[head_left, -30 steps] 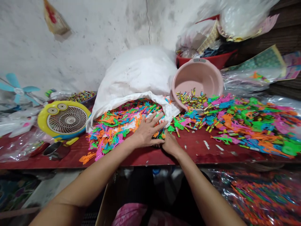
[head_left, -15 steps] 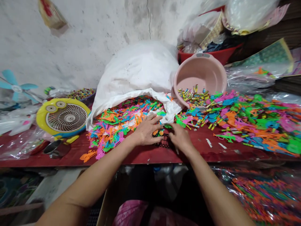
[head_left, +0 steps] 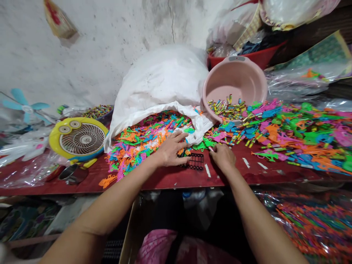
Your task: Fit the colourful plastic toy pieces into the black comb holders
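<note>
My left hand [head_left: 173,149] lies over the left part of a small black rack [head_left: 196,162], its fingers spread. Small pieces with orange ends show between its thumb and fingers, in the rack. To the right, my right hand [head_left: 224,157] is closed in a pinch at the edge of the loose pieces. A small tube [head_left: 211,149] with a pinkish end pokes out at its fingertips; most of it is hidden. Just beyond lies a green plastic toy piece [head_left: 202,144]. Colourful plastic toy pieces [head_left: 134,150] spill from a white sack [head_left: 162,79] behind my left hand.
A pink basin [head_left: 235,79] lies tipped, with small yellow-banded tubes [head_left: 229,109] at its mouth. More bright toy pieces [head_left: 305,134] are heaped at right. At left stand a yellow fan [head_left: 85,139] and a metal cup [head_left: 72,175]. The red table's front edge [head_left: 176,186] is close.
My right hand has moved right, off the black rack to the loose pieces, and now pinches a small tube. The rack's right part has come into sight. My left hand stays in place.
</note>
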`<state>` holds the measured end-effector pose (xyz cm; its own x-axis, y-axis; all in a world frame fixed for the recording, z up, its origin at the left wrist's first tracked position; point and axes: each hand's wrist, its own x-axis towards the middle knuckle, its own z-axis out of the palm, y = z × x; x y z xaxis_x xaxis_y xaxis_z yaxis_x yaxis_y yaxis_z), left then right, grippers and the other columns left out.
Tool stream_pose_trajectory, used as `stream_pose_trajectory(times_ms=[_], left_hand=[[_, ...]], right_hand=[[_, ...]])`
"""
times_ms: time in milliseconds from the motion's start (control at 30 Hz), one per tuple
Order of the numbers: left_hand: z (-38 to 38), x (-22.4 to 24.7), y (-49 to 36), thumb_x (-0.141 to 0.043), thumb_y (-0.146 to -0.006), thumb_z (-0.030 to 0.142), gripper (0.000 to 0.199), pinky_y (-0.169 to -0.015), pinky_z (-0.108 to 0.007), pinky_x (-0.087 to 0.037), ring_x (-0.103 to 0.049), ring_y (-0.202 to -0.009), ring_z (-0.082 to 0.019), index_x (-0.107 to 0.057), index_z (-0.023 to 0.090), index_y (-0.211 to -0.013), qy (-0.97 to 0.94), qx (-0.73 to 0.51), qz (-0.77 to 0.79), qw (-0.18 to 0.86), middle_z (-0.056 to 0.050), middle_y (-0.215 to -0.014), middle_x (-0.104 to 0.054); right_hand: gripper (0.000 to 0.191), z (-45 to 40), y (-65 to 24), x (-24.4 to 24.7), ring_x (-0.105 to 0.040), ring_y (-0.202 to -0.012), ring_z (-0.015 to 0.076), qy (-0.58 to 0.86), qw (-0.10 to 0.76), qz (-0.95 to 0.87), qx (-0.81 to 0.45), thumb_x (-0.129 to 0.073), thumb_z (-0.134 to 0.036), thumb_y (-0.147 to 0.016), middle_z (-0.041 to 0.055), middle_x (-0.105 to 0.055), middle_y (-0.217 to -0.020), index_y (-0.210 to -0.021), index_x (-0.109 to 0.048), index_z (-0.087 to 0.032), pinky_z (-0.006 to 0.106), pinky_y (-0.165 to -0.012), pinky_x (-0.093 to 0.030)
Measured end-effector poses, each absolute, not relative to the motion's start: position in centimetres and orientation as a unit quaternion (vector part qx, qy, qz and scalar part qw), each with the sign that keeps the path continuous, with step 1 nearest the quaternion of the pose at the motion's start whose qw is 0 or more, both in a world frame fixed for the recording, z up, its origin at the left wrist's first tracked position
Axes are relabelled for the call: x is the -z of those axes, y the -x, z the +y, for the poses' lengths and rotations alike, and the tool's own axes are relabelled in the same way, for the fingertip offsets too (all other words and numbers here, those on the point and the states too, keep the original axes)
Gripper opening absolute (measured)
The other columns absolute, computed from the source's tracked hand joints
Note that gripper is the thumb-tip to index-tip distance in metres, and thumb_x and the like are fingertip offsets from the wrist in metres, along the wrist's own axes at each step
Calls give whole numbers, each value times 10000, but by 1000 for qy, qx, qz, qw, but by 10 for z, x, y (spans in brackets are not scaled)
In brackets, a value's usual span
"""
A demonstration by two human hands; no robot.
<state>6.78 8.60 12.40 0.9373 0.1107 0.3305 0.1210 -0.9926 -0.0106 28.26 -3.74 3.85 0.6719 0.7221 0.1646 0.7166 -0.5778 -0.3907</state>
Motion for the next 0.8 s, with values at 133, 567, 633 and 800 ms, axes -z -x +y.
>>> stream_pose_trajectory(times_ms=[133,567,633,800], left_hand=[[86,-143,-70,-606,-821,642,566,-1123,-560,-330,-437,-1330,-346,-668,262,-1235,993,105,-42,39,-124,-1440,-501],[110,-141,-87,-624,-808,525,400,-981,-418,-413,-563,-1073,-268,-724,230,-1059,998,62,20,-3,-85,-1107,-674],[110,-141,-86,-624,-792,513,377,-950,-405,-414,-552,-1032,-267,-724,207,-986,998,65,6,-6,-80,-1040,-678],[112,-138,-87,-624,-752,465,305,-879,-377,-403,-523,-990,-266,-689,198,-888,998,55,-33,-11,-58,-904,-672]], right_hand=[[203,-61,-288,-35,-573,-662,190,872,293,-391,-23,-574,-377,-819,51,-659,-743,-787,-682,-208,276,-549,-300],[188,-81,-255,-30,-503,-541,158,839,355,-406,-72,-551,-390,-752,9,-589,-573,-663,-579,-227,263,-512,-257],[159,-90,-261,-33,-496,-545,161,851,307,-423,-50,-558,-361,-738,14,-588,-582,-647,-546,-232,272,-513,-231],[214,-99,-262,-33,-498,-495,151,796,419,-415,-135,-577,-432,-744,1,-586,-556,-684,-547,-229,261,-499,-302]])
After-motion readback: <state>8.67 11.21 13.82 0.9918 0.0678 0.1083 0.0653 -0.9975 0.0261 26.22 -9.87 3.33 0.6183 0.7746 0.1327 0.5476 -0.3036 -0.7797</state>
